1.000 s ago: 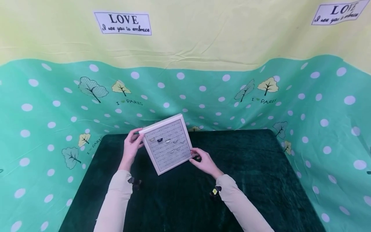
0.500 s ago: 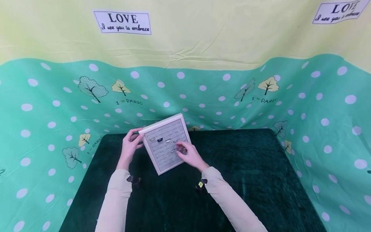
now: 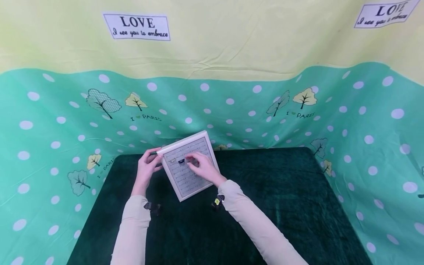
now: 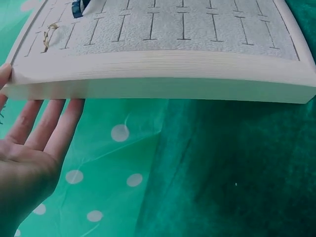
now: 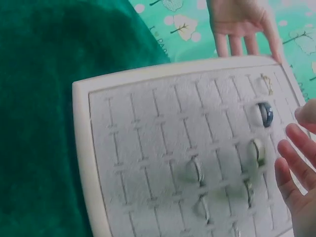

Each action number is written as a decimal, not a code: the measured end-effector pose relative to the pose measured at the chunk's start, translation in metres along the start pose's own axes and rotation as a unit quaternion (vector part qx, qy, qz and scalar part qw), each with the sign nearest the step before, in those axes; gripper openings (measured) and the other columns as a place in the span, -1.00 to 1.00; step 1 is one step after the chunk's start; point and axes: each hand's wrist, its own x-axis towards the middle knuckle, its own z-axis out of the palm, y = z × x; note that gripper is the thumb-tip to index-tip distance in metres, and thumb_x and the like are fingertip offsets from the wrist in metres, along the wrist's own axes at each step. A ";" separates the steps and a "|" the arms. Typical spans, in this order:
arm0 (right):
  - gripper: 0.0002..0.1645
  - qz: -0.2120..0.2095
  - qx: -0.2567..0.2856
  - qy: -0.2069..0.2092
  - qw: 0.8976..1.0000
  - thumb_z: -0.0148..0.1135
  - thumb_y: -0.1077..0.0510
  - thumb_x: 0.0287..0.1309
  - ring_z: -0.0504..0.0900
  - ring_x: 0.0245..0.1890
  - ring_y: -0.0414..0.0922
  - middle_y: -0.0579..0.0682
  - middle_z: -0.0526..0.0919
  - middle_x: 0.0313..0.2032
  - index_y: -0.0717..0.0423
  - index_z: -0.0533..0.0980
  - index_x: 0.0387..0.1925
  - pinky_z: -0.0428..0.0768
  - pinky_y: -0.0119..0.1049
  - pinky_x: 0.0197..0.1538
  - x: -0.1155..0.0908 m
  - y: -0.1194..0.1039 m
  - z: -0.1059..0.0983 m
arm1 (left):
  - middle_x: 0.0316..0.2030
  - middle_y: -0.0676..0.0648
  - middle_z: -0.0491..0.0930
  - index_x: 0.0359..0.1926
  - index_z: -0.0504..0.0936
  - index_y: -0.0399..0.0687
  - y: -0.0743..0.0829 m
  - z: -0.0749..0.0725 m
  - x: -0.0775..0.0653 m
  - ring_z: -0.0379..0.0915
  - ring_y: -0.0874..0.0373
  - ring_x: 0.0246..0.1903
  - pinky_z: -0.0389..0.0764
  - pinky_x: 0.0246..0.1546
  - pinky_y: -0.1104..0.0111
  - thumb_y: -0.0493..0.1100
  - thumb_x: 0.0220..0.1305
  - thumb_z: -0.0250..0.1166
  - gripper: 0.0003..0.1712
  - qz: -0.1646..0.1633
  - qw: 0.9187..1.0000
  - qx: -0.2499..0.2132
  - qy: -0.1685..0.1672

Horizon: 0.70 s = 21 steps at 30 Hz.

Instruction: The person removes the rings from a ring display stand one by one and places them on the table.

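Note:
A white-framed ring display tray (image 3: 188, 182) with grey slotted padding stands tilted at the back of the table. My left hand (image 3: 145, 170) grips its upper left corner, thumb at the front edge and fingers against the outer side (image 4: 163, 89). Over the padding, my right hand (image 3: 204, 168) has its fingertips beside a dark blue ring (image 5: 267, 114); thumb and fingers are parted with nothing visible between them. A gold-coloured ring (image 5: 267, 84) sits in the row's end slot. Several silver-coloured rings, one of them this band (image 5: 198, 170), are partly hidden by the hand in the head view.
Dark green velvet (image 3: 265, 224) covers the table. Behind it and along both sides hangs a green dotted cloth (image 3: 228, 92) with printed trees and a yellow upper part. A small camera is strapped on each wrist, such as the right wrist camera (image 3: 217, 202).
My right hand has left the tray's lower right edge and moved left across the padding to the dark blue ring. My left hand keeps its grip on the corner.

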 end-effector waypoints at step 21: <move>-0.72 -0.033 -0.105 -0.025 0.994 0.27 0.16 0.25 0.41 -0.03 -0.18 -0.09 0.55 -0.07 0.07 0.59 -0.01 0.36 -0.39 0.07 0.032 -0.022 0.030 | -0.07 -0.02 0.57 0.22 0.42 -0.16 -0.020 -0.011 0.012 0.63 0.21 -0.21 0.60 -0.14 0.13 -0.02 0.31 0.28 -0.46 -0.020 1.000 -0.006 -0.009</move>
